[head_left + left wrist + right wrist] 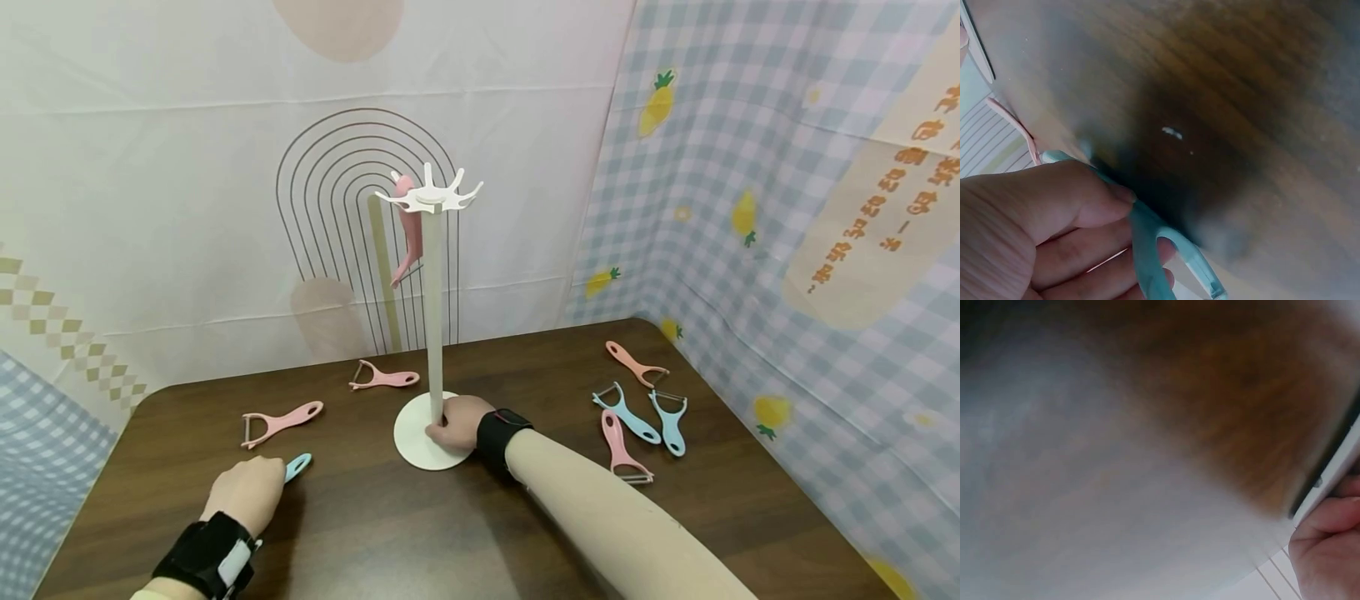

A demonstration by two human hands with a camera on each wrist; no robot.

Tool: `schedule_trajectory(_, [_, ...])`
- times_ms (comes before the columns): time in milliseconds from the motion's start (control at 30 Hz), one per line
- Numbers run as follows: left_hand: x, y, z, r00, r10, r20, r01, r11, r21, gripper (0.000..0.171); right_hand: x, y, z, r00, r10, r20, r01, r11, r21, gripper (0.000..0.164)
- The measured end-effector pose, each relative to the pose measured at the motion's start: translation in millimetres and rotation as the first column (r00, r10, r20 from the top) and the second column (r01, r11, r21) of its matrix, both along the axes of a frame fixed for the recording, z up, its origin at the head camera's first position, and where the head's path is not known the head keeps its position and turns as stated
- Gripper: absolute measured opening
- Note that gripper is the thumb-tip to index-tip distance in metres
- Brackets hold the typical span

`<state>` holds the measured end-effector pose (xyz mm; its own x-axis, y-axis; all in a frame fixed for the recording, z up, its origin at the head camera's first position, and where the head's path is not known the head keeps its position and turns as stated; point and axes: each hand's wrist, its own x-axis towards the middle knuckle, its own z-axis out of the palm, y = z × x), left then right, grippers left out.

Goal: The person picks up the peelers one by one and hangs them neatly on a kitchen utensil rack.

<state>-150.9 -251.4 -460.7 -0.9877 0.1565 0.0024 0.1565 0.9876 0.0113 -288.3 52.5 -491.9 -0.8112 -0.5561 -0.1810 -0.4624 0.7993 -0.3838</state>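
A light blue peeler is in my left hand, its holed handle end poking out past the fist. In the left wrist view, thumb and fingers pinch the blue peeler near its forked head, close over the table. My right hand grips the white hook stand at the foot of its pole, above the round base. The right wrist view catches curled fingers at the edge of the white base. From one of the stand's upper hooks hangs a pink peeler.
Two pink peelers, one nearer and one farther, lie left of the stand. To the right are an orange-pink peeler, two blue peelers and a pink peeler. Patterned cloth backs the brown table.
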Motion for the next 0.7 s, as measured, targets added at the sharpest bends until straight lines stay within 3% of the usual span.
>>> schedule_trajectory(433, [1.3, 3, 4.1, 0.999, -0.023, -0.04, 0.023, 1.0, -0.004, 0.024, -0.1, 2, -1.7, 1.0, -0.014, 0.0, 0.014, 1.0, -0.006, 0.035])
schedule_trajectory(700, [-1.5, 2, 10.4, 0.999, -0.001, -0.044, 0.003, 0.999, 0.042, 0.023, -1.2, 0, -7.4, 1.0, -0.006, -0.025, 0.006, 1.0, -0.017, 0.032])
